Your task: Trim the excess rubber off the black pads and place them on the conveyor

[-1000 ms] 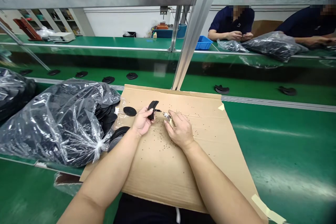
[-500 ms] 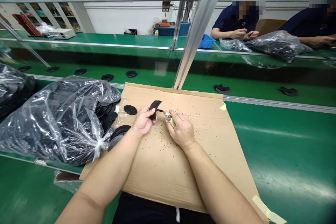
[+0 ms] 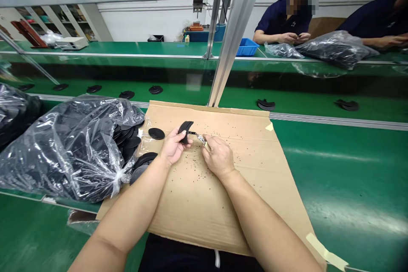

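My left hand (image 3: 173, 146) pinches a curved black plastic part (image 3: 185, 131) above the cardboard sheet (image 3: 197, 212). A thin dark strip sticks out from the part to the right. My right hand (image 3: 218, 155) is closed around a small metal hand tool with a pale handle, which looks like nippers (image 3: 200, 139). The tool's jaws meet the end of the strip. Left of my left hand lies a black oval disc (image 3: 156, 133). More black parts (image 3: 145, 163) are piled by my left forearm. Tiny black scraps dot the cardboard around my hands.
A large clear plastic bag (image 3: 73, 148) of black parts stands at the left. Behind the cardboard runs a green conveyor belt (image 3: 188, 97) with several black parts on it. A metal post (image 3: 228, 38) rises at the cardboard's back edge. Two people sit across, near a blue bin (image 3: 247, 47).
The camera view has shifted slightly. My right hand has turned a little, and the tool has tilted with it, its jaws at the strip. My left hand keeps hold of the curved part.
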`<state>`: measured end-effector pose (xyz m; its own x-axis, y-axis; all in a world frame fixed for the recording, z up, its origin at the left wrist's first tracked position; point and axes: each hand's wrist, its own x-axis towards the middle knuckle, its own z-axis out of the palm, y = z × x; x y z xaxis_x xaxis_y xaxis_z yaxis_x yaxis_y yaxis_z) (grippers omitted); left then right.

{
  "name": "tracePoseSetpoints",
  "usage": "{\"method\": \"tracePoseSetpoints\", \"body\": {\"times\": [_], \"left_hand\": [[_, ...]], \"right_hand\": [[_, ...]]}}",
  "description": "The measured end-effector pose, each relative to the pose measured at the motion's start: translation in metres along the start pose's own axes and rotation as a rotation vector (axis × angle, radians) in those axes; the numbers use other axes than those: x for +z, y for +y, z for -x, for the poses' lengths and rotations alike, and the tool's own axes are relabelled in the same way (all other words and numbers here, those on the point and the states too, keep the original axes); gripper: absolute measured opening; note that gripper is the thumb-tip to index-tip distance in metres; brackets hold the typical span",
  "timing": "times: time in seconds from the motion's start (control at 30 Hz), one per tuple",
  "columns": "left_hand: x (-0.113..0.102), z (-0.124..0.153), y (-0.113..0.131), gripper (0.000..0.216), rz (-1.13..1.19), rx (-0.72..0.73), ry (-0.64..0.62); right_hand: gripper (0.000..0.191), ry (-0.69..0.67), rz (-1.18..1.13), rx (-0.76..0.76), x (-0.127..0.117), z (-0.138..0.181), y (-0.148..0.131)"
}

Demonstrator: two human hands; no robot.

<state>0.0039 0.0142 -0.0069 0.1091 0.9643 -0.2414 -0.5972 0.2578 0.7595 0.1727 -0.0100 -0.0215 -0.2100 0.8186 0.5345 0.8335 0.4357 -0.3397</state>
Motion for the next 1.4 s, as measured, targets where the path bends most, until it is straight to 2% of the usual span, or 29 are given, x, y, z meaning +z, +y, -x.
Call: {"method": "tracePoseSetpoints", "body": {"times": [0.13, 0.23, 0.47, 0.57, 0.8, 1.07, 1.4], "left_hand": [[-0.002, -0.005, 0.0, 0.037, 0.0, 0.059, 0.107], [-0.006, -0.009, 0.002, 0.037, 0.053, 0.086, 0.132], [-0.006, -0.008, 0.008, 0.031, 0.1, -0.03, 0.074], [-0.007, -0.008, 0.009, 0.026, 0.087, -0.081, 0.083], [-0.005, -0.005, 0.009, 0.02, 0.11, -0.211, -0.034], [0.0, -0.004, 0.01, 0.013, 0.054, -0.238, -0.067], [-0.002, -0.003, 0.009, 0.015, -0.004, -0.217, -0.12]], "right_hand": [[0.031, 0.031, -0.133, 0.137, 0.003, 0.0, 0.0], [0.031, 0.043, -0.156, 0.178, 0.002, -0.001, 0.0], [0.033, 0.013, -0.19, 0.121, -0.002, 0.0, -0.005], [0.035, -0.04, -0.21, 0.084, -0.002, 0.001, -0.006], [0.039, -0.172, -0.116, -0.052, -0.002, 0.002, -0.011], [0.041, -0.306, -0.053, -0.029, -0.01, 0.0, -0.015], [0.041, -0.364, -0.014, -0.004, -0.011, 0.0, -0.017]]}}
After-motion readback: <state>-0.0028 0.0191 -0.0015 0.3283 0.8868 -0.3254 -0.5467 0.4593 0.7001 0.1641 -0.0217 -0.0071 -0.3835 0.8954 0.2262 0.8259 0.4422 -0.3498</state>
